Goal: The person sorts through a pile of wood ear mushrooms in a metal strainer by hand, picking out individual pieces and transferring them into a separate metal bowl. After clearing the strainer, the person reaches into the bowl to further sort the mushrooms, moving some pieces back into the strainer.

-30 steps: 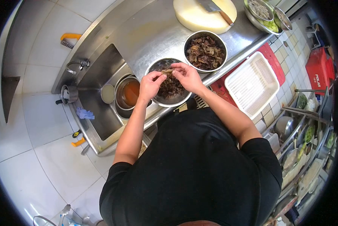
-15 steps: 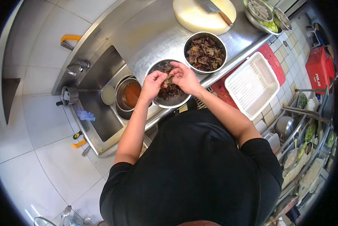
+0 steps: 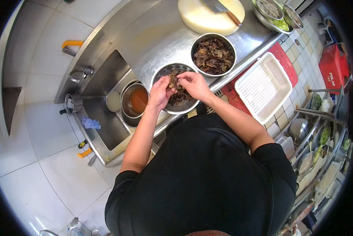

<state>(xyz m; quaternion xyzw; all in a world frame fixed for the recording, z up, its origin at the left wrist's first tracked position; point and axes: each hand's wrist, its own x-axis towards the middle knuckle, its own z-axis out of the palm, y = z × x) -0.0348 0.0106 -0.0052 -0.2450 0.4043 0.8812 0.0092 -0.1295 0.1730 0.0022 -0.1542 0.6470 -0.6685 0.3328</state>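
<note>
Over a perforated steel colander [image 3: 162, 72], my left hand [image 3: 161, 93] is closed round a frilly dark-brown piece of wood ear mushroom [image 3: 172, 81]. My right hand [image 3: 197, 85] pinches the same piece at its right edge, thumb and fingertips together. More loose brown pieces [image 3: 181, 97] lie in the colander below, partly hidden by both hands. Just beyond, to the right, a round steel pot [image 3: 194, 45] is filled with similar brown, ruffled pieces [image 3: 212, 57].
A thick round chopping board [image 3: 192, 17] carries a cleaver [image 3: 220, 8] at the back. Left is a sink [image 3: 101, 84] with a pot of brownish liquid [image 3: 138, 100]. A white plastic basket [image 3: 264, 88] stands right of the counter; bowls of food [image 3: 277, 23] sit at its far end.
My left hand has turned so that the brown piece shows more above its fingers. My right fingers, spread before, have come together on the piece.
</note>
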